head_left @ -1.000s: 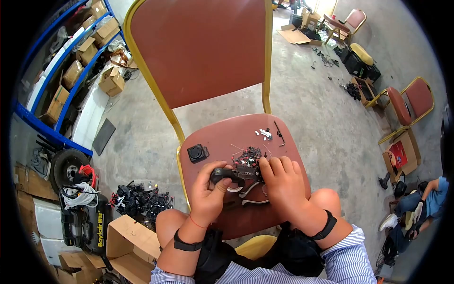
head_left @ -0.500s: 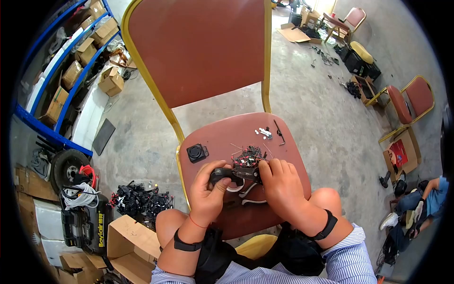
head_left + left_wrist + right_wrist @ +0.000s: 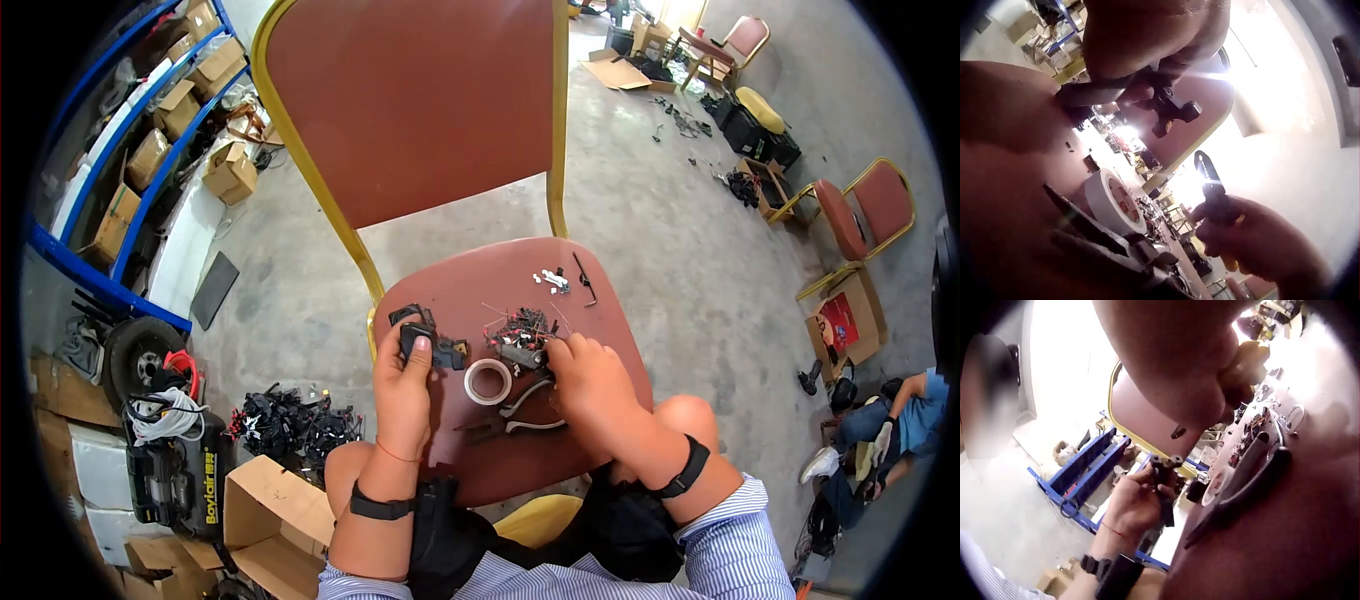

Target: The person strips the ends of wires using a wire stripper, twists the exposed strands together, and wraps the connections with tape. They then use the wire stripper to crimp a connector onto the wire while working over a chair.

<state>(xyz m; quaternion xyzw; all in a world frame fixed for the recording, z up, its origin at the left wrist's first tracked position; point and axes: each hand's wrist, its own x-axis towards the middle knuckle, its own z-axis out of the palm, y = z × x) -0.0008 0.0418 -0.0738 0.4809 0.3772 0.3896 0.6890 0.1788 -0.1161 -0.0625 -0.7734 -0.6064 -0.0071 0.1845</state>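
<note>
My left hand [image 3: 403,385] grips a black plastic piece [image 3: 450,352] over the left side of the brown chair seat [image 3: 470,475]; bracket-like prongs [image 3: 1175,112] of it stick out in the left wrist view. My right hand [image 3: 600,380] holds a wire stripper [image 3: 1209,178] with a dark, flat, holed head and a yellow handle, just in front of a pile of small wired parts [image 3: 525,325]. Between the hands lie a roll of white tape [image 3: 470,372] and pliers [image 3: 535,427] with pale, curved handles.
White bits [image 3: 553,281] and a black hex key [image 3: 585,280] lie at the seat's far right. The chair's backrest [image 3: 420,110] rises behind. An open cardboard box [image 3: 270,510] and a heap of black parts [image 3: 290,425] are on the floor at left.
My left hand has moved left, away from the wire stripper, taking the black piece with it. The tape roll now shows fully. My right hand stays almost in place.
</note>
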